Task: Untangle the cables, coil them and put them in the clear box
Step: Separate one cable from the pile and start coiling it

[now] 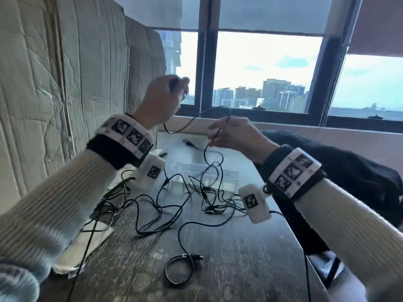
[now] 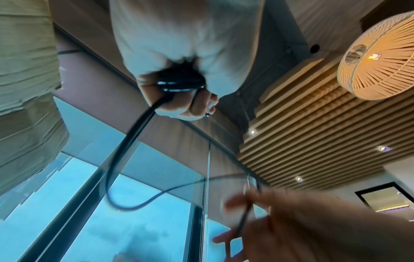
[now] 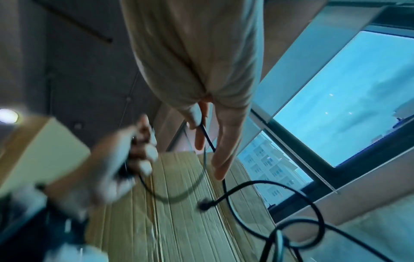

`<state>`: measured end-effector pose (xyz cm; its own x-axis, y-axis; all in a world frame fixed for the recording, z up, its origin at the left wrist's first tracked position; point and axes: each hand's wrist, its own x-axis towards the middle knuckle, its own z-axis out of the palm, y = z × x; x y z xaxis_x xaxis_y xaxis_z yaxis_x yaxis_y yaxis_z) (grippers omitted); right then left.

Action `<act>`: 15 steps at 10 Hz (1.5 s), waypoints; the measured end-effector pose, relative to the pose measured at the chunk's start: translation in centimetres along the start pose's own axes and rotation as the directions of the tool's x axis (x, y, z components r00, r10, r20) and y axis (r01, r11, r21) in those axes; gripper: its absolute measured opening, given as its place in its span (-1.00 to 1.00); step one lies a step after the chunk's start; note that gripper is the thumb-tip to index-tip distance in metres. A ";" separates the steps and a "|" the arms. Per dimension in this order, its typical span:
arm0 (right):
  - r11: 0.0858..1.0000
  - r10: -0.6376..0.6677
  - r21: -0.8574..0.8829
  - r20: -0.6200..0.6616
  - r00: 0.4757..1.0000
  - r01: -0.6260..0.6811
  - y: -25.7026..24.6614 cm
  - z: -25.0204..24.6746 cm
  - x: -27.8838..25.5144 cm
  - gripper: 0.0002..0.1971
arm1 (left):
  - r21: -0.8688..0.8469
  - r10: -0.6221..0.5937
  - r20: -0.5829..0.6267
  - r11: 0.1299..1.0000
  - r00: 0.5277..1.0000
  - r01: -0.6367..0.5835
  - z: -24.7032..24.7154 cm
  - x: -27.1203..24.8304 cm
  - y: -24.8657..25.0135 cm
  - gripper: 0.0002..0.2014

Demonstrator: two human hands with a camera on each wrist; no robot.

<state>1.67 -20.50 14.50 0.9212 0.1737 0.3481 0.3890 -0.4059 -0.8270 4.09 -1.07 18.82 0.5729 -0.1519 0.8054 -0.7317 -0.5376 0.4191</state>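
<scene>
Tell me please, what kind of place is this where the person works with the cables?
Probably an upper-floor office or lounge room in a city. A large window looks out on high-rise buildings, the ceiling has wooden slats with a woven lamp, and the cables lie on a dark table.

The coil [image 2: 179,83] in the left hand [image 2: 179,53] is mostly buried in the fist, so its turns cannot be counted. The right hand [image 2: 291,221] is smeared with blur in the left wrist view, and the cable [image 2: 243,221] fades out between its fingers. The box [image 1: 231,173] is half lost behind the tangle [image 1: 196,192] and hard to make out. A wire [image 1: 307,269] runs off the bottom edge. The dark cloth [image 1: 359,171] hides the counter's [image 1: 229,258] right side.
</scene>
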 end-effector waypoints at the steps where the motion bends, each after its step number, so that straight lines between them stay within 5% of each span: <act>1: 0.997 -0.054 0.055 -0.093 0.994 0.059 -2.6 -1.5 -0.4 -0.90 | 0.035 -0.018 0.079 0.999 0.997 0.015 2.1 -1.5 -1.1 -0.60; 2: 0.978 -0.038 0.195 -0.153 0.987 0.068 -3.8 -2.6 -0.8 -0.73 | 0.043 0.026 0.198 0.998 0.980 -0.035 3.7 -2.6 -1.8 -0.56; 3: 0.946 -0.101 0.294 -0.136 0.986 0.137 -3.8 -2.9 -1.6 -0.94 | 0.070 0.034 0.293 0.996 0.956 -0.057 5.1 -3.7 -2.0 -0.43; 4: 0.886 -0.220 0.404 -0.066 0.973 0.228 -3.2 -3.1 -1.9 -0.83 | 0.077 -0.036 0.289 0.997 0.957 0.014 6.6 -4.2 -1.9 -0.35; 5: 0.930 -0.179 0.307 -0.102 0.978 0.203 -3.2 -2.6 -1.7 -0.87 | 0.222 -0.027 0.344 0.973 0.939 -0.054 8.4 -4.6 -1.9 -0.53; 6: 0.941 -0.053 0.309 -0.271 0.961 0.139 -3.5 -3.5 -1.4 -0.76 | 0.418 -0.050 0.423 0.897 0.905 -0.146 9.6 -5.6 -3.0 -0.70; 7: 0.935 0.022 0.337 -0.369 0.929 0.112 -4.1 -5.9 -2.0 -0.76 | 0.531 -0.091 0.465 0.824 0.880 -0.196 9.4 -6.5 -4.9 -0.72; 9: 0.998 0.051 0.040 -0.323 0.945 -0.040 -1.4 -7.3 -2.3 -0.67 | 0.376 -0.195 0.634 0.923 0.748 -0.079 7.1 -6.6 -6.6 -0.43; 10: 0.998 0.039 0.057 -0.330 0.943 -0.022 0.1 -8.4 -2.7 -0.50 | 0.386 -0.166 0.619 0.916 0.768 -0.113 5.7 -6.0 -7.3 -0.41; 12: 0.892 -0.208 -0.435 -0.150 0.967 0.124 2.3 -11.0 -3.9 -0.73 | 0.497 -0.193 0.365 0.867 0.911 -0.015 1.7 -4.3 -9.4 -0.49; 13: 0.854 -0.172 -0.517 -0.183 0.968 0.054 5.0 -10.8 -3.4 -0.87 | 0.528 -0.228 0.307 0.849 0.924 0.034 0.4 -3.6 -10.0 -0.46; 14: 0.913 -0.028 -0.401 -0.247 0.969 -0.076 7.1 -9.2 -3.3 -0.87 | 0.507 -0.232 0.186 0.855 0.955 0.109 -1.0 -2.9 -10.2 -0.33; 15: 0.961 0.095 -0.256 -0.051 0.994 -0.105 7.4 -6.4 -4.2 -0.86 | 0.458 -0.208 0.054 0.874 0.977 0.161 -2.2 -2.2 -9.4 -0.32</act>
<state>0.69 -29.98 9.70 0.9530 0.0880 0.2898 0.2774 -0.6380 -0.7183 8.88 6.19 14.01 0.7319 -0.0809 0.6766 -0.3780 -0.8743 0.3043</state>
